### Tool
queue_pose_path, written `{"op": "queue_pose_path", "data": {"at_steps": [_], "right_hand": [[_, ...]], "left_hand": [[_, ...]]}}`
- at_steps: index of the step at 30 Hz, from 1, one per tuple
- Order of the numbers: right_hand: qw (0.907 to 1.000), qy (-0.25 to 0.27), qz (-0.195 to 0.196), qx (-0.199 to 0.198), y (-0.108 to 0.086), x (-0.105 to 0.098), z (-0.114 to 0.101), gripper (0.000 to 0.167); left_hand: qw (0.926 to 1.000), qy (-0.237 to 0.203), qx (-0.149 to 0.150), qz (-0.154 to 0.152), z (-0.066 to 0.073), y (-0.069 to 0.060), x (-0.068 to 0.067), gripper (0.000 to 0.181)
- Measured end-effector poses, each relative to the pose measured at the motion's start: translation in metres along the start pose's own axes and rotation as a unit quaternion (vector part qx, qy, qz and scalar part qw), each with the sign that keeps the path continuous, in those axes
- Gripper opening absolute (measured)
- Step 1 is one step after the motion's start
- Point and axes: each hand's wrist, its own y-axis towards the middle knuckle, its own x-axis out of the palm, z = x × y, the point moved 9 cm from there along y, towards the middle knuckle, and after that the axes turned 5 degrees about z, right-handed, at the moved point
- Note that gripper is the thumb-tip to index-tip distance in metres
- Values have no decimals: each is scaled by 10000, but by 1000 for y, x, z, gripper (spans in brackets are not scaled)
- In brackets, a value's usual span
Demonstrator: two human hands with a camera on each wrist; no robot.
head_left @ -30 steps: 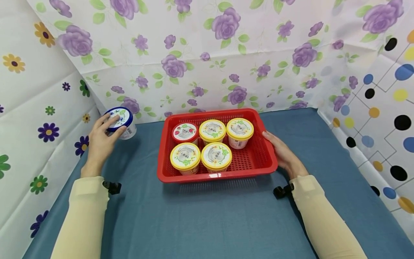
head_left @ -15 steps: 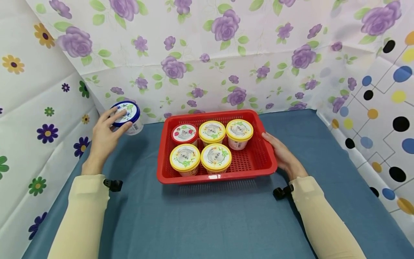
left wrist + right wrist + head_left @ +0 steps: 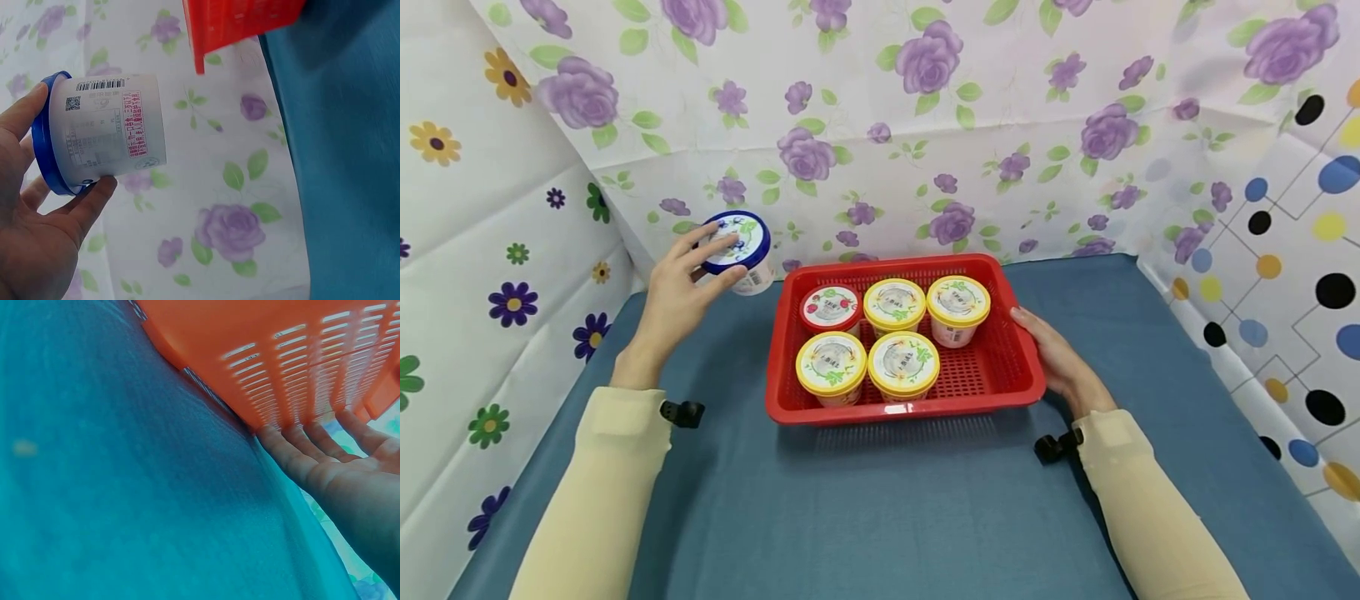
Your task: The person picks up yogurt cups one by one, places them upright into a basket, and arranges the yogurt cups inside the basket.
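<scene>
My left hand (image 3: pixel 681 292) holds a lidded plastic cup (image 3: pixel 754 277) by its blue rim, above the table and left of the red basket. In the left wrist view the cup (image 3: pixel 115 122) lies sideways in the picture, its pale wall printed with a barcode and text. Thumb and fingers pinch the lid from opposite sides. My right hand (image 3: pixel 1060 358) holds the right end of the red plastic basket (image 3: pixel 977 406), thumb at the rim. In the right wrist view several fingers (image 3: pixel 290 456) lie against its slotted outer wall.
Inside the basket stand a red-lidded cup (image 3: pixel 831 307) and several yellow-lidded cups (image 3: pixel 903 364), with bare floor at its right side. A blue cloth (image 3: pixel 880 508) covers the table. Flowered sheets (image 3: pixel 865 108) hang behind, and a dotted sheet (image 3: pixel 1292 275) on the right.
My left hand has moved right and upward with the blue-lidded cup, closer to the basket. The right hand and the basket have stayed in place.
</scene>
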Motion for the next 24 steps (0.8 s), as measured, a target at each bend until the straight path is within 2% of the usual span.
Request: {"op": "queue_pose_path", "data": {"at_steps": [5,16,24], "right_hand": [[10000,54,-25,-4,-1,0,0,55],[10000,41,27,18,0,1,-1,56],[10000,50,-34,-8,0,2,-1,55]], "left_hand": [[9996,-105,190,-175,13,2,12,50],[9961,-218,360,-774,38,8,46,51],[9927,-475,566,-957,59,13,59,50]]}}
